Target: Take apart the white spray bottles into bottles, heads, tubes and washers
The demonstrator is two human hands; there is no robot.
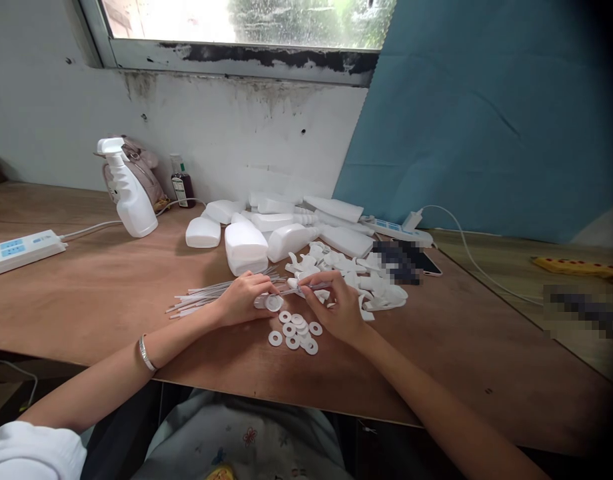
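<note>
My left hand (246, 298) is closed around a white plastic spray head, whose round collar (273, 303) faces me. Close to its right, my right hand (336, 305) pinches a thin, pale dip tube (290, 291) between thumb and fingers. The exact join between tube and head is too small to make out. Below both hands, several flat white ring washers (296, 328) lie in a loose pile. More thin tubes (196, 298) lie in a bundle beside my left hand. Several white trigger parts (381, 293) are heaped behind my right hand.
White bottles (246, 245) lie piled towards the wall. An assembled spray bottle (136, 203) stands at the left, near a bag (145, 167) and a dark bottle (181, 185). Power strips (24, 252) sit at both sides; a phone (429, 260) lies at the right.
</note>
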